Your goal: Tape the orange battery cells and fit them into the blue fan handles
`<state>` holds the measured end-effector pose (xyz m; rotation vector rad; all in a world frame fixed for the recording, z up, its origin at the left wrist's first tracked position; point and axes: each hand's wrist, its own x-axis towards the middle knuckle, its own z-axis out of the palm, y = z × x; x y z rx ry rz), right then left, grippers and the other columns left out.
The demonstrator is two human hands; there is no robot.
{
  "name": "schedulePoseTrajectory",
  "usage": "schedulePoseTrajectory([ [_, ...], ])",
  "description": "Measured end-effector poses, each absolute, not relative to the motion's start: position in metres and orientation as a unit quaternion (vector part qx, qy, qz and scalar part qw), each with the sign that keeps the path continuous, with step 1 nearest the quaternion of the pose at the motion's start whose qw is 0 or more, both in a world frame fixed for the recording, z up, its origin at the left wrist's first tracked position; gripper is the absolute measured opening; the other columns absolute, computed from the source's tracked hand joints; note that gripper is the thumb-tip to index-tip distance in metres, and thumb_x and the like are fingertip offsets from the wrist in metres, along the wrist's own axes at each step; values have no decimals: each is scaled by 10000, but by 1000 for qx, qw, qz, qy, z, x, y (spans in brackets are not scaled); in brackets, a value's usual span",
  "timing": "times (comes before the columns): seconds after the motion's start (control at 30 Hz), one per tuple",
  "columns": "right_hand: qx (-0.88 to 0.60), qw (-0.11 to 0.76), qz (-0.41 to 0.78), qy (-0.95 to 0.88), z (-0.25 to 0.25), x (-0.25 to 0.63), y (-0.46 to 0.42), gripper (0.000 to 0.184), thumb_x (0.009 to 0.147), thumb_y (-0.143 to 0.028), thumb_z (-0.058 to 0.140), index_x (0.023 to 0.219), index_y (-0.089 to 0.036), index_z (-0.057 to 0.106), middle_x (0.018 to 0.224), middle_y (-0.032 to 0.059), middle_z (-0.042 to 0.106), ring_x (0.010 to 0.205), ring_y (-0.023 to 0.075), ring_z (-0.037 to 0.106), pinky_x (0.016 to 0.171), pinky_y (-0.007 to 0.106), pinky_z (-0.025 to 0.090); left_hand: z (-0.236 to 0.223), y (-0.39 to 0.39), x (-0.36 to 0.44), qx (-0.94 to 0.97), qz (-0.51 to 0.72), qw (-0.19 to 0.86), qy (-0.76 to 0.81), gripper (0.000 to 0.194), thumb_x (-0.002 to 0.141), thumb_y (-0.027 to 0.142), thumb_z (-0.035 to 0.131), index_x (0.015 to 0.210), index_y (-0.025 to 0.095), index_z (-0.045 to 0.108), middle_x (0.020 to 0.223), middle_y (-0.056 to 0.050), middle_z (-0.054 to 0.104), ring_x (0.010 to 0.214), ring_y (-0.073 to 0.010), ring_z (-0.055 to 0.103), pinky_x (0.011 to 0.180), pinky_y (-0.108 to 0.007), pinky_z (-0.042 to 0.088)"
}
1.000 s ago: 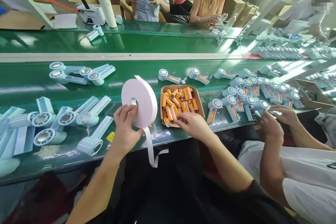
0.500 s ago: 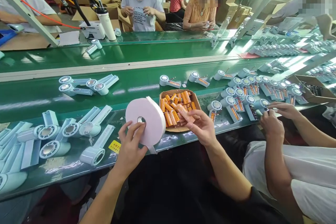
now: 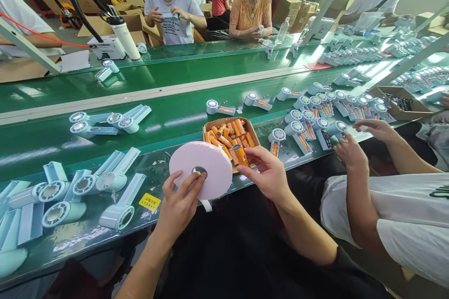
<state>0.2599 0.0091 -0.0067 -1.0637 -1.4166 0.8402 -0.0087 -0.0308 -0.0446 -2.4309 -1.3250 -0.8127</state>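
Observation:
My left hand [image 3: 180, 205] grips a large roll of white tape [image 3: 187, 163], with fingertips at its core hole and the thumb at the lower edge. A loose tape end [image 3: 206, 205] hangs below the roll. My right hand [image 3: 268, 173] pinches an orange-wrapped cylindrical battery [image 3: 239, 155] between thumb and fingers, just right of the roll. Behind it stands a shallow cardboard box [image 3: 257, 128] filled with several more orange batteries [image 3: 224, 133]. The roll hides the box's lower left part.
Light-blue handheld fan bodies [image 3: 119, 215] lie on the green bench at left, beside a yellow label [image 3: 150, 202]. More fans with wires and batteries [image 3: 298, 133] crowd the right side. A co-worker's hands [image 3: 352, 152] are close on my right. Other people sit across the conveyor [image 3: 168, 88].
The roll has turned its flat face more toward me and shifted slightly right and down. My right hand has drawn a little down, and the battery in its fingers shows its orange side.

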Motion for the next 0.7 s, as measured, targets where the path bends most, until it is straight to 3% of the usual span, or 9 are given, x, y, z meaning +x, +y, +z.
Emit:
schedulePoseTrajectory([
  [0.2, -464, 518, 357, -623, -9, 263, 10, 404, 800, -533, 902, 1075, -261, 785, 933, 36, 706, 829, 192, 648, 758, 339, 592, -44, -30, -10, -851, -259, 155, -429, 654, 849, 10, 681, 1429, 312, 692, 1212, -40, 797, 1324, -301, 546, 1132, -415, 502],
  [0.37, -448, 454, 503, -583, -11, 272, 15, 471, 740, -501, 935, 1087, -238, 754, 1000, 46, 785, 905, 211, 749, 849, 368, 652, -44, -23, -23, -865, -243, 147, -413, 667, 875, 43, 693, 1462, 358, 669, 1238, -18, 798, 1311, -294, 568, 1124, -414, 529],
  [0.53, -419, 376, 632, -532, -1, 288, 36, 751, 688, -306, 951, 1378, -225, 664, 865, -1, 818, 763, 193, 788, 773, 372, 681, -30, -11, -30, -888, -222, 104, -389, 706, 914, 41, 650, 1522, 397, 611, 1305, 8, 775, 1310, -289, 574, 1138, -410, 519],
  [0.6, -419, 390, 640, -512, -3, 286, 41, 753, 648, -278, 969, 1345, -208, 692, 884, 10, 828, 788, 205, 797, 792, 390, 686, -25, -10, -27, -890, -220, 109, -383, 683, 927, 49, 635, 1526, 378, 612, 1312, 6, 771, 1297, -297, 568, 1139, -414, 504],
  [0.7, -427, 515, 595, -444, -21, 267, 35, 656, 615, -354, 1000, 1199, -211, 738, 1035, 56, 841, 969, 254, 806, 908, 441, 679, -27, -12, -13, -872, -240, 127, -406, 655, 918, 62, 648, 1518, 324, 627, 1272, -19, 782, 1267, -313, 545, 1145, -440, 471],
])
